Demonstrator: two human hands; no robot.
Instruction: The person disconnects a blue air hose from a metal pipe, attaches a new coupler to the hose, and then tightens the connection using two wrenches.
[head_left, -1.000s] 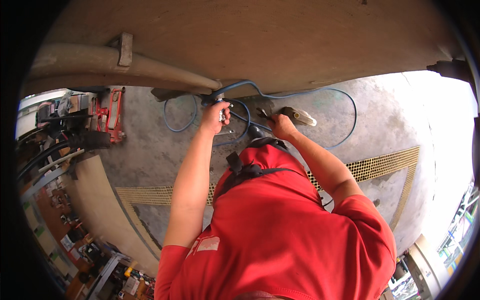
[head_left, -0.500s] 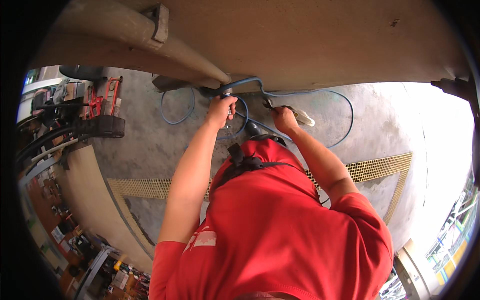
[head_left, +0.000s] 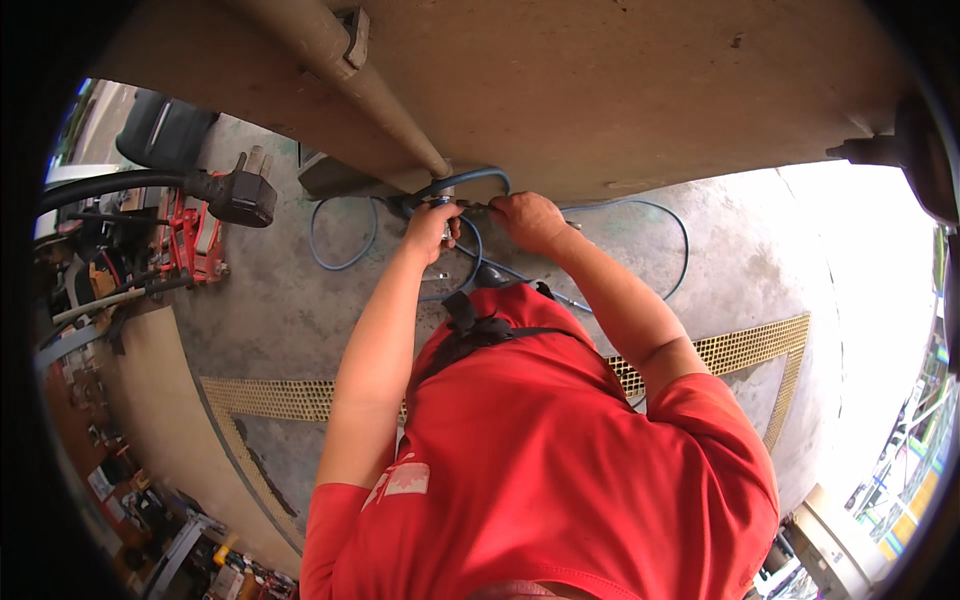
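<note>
My left hand (head_left: pixel 430 236) is closed around a shiny metal fitting (head_left: pixel 446 232) just below the lower end of a brown pipe (head_left: pixel 405 115). A thick blue hose (head_left: pixel 480 176) arches from the fitting toward my right hand (head_left: pixel 532 222). That hand is closed on a dark metal tool (head_left: pixel 479 207), seemingly a wrench, its head pointing at the fitting and close to my left hand. Most of the tool is hidden by my fingers, and I cannot tell whether it touches the fitting. Thinner blue hose (head_left: pixel 686 245) lies in loops on the concrete floor.
A large brown panel (head_left: pixel 640 90) overhangs the work. At the left hang a black plug (head_left: pixel 243 196) and its thick cable, near a red jack-like frame (head_left: pixel 200 240). Yellow grating (head_left: pixel 270 398) crosses the floor. A cluttered bench area (head_left: pixel 110 470) lies lower left.
My right hand has moved left and slightly up, bringing the tool toward the fitting. My left hand still grips the fitting. The view has shifted, and the black plug appears turned.
</note>
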